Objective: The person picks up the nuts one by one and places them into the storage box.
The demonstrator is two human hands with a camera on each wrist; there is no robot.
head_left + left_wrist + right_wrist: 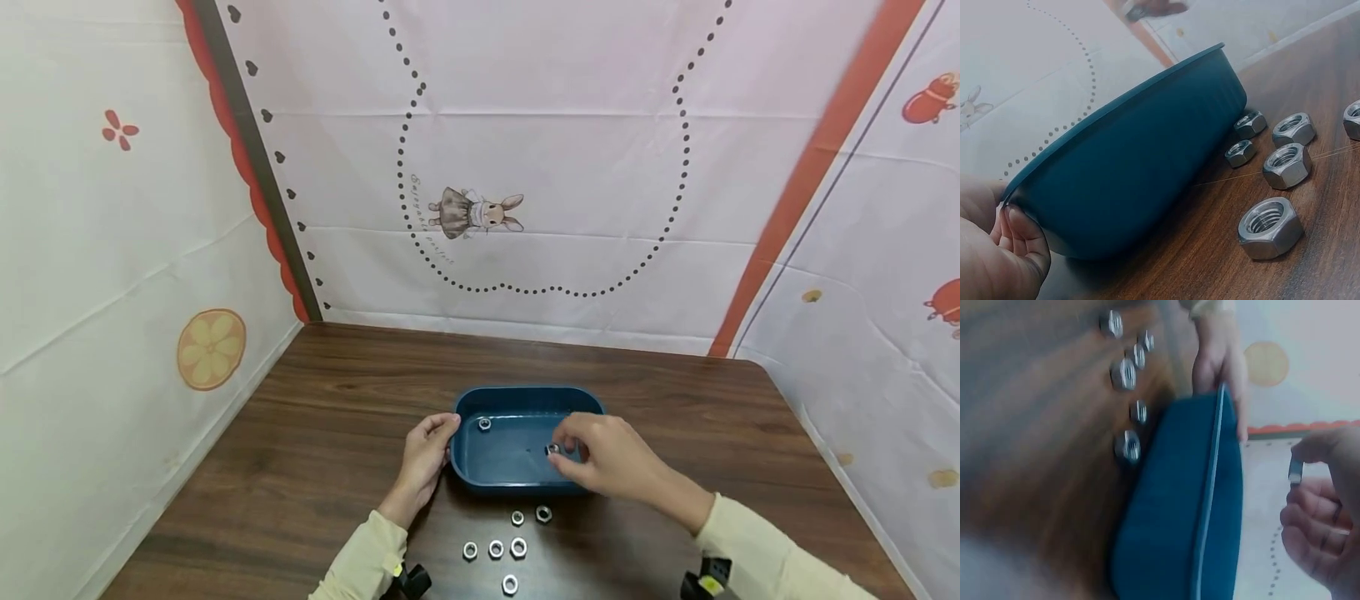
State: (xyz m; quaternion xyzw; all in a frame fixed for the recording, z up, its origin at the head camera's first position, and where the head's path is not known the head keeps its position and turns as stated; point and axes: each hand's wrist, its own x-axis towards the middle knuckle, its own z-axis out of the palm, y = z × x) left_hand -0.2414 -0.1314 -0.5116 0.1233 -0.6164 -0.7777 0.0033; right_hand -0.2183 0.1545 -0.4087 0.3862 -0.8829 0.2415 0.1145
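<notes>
A dark blue plastic tray [504,461] with rounded corners sits on the table. My left hand [423,460] pinches its left rim between thumb and fingers; the left wrist view shows the thumb and fingers around the edge [1017,187]. Over the right part of the tray, my right hand [613,454] pinches a small metal hex nut [1295,470] between thumb and forefinger, above rim level. Inside the tray, near its left end, lies another hex nut [484,424].
Several loose hex nuts [518,547] of differing sizes lie on the brown wood-grain table [315,467], just in front of the tray. Printed white cloth [555,183] hangs behind the table and along both sides.
</notes>
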